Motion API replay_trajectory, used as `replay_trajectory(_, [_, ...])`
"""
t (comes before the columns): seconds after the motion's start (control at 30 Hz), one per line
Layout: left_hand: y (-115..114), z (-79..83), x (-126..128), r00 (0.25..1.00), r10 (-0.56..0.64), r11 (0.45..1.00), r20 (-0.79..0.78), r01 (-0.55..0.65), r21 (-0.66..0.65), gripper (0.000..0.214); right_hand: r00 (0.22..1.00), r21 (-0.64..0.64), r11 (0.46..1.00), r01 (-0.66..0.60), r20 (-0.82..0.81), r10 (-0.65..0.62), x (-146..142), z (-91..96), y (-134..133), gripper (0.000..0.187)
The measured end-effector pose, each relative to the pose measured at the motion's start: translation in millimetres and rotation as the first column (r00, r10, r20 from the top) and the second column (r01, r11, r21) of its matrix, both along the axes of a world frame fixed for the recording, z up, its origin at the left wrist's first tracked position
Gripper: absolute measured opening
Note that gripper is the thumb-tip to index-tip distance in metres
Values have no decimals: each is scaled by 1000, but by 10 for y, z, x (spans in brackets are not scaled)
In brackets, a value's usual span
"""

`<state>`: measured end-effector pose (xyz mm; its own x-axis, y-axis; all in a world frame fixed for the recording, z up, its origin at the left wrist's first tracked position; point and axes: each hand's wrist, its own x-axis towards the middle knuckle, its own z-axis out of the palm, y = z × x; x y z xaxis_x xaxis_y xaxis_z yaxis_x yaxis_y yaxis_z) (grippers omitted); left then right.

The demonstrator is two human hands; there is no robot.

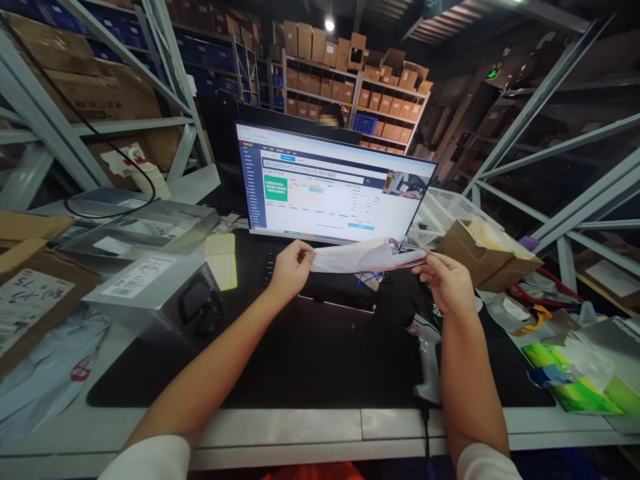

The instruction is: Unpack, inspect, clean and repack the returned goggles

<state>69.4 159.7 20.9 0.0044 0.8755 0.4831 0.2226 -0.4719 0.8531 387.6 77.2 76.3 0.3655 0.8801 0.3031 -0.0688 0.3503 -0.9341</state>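
A thin white bag or folded wrapper [350,257] is stretched between my hands, above the desk and in front of the monitor [330,193]. My left hand [291,270] pinches its left end between thumb and fingers. At the other end, my right hand [447,280] grips the narrower tip, where a dark reddish edge shows. Whether anything is inside the wrapper, I cannot tell. A blue looped cord [369,278] lies just under it. Below my right hand, a grey barcode scanner [427,360] rests on the black desk mat [320,360].
On the left stand a silver product box [150,293], a yellow label sheet [221,261] and an open cardboard box [33,300]. To the right are a brown carton [473,257], a white basket [435,210] and a green tissue pack [570,380]. Metal rack posts flank the desk.
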Motion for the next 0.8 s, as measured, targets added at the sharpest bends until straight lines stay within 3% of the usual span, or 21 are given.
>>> replay_trajectory(0.1, [105, -1, -90, 972, -50, 993, -230, 72, 92, 19, 998, 91, 994, 67, -17, -66, 106, 29, -12, 39])
replay_trajectory(0.17, [151, -16, -106, 921, -21, 979, -390, 99, 180, 25, 996, 131, 988, 85, -15, -84, 143, 49, -34, 37])
replay_trajectory(0.23, [154, -14, -96, 885, -38, 967, -464, 149, 205, 32, 995, 170, 980, 104, -17, -102, 155, 70, -64, 36])
replay_trajectory(0.4, [-27, 113, -30, 765, -329, 933, -553, 356, -63, 39, 989, 251, 957, 145, -26, -143, 145, 125, -158, 32])
replay_trajectory(0.57, [-150, 150, 92, 640, -385, 919, -665, 332, -213, 61, 997, 252, 965, 79, -2, -81, 32, 153, -272, 30])
replay_trajectory(0.67, [-140, 126, 147, 618, -466, 881, -634, 390, -267, 54, 999, 240, 970, 38, 7, -41, -66, 149, -325, 32])
replay_trajectory(0.73, [-162, 143, 160, 628, -437, 895, -644, 377, -239, 53, 1000, 239, 971, 15, 13, -19, -122, 141, -352, 32])
replay_trajectory(0.8, [-232, 192, 159, 679, -295, 948, -672, 298, -115, 48, 1000, 242, 970, 7, 11, -10, -181, 132, -372, 33])
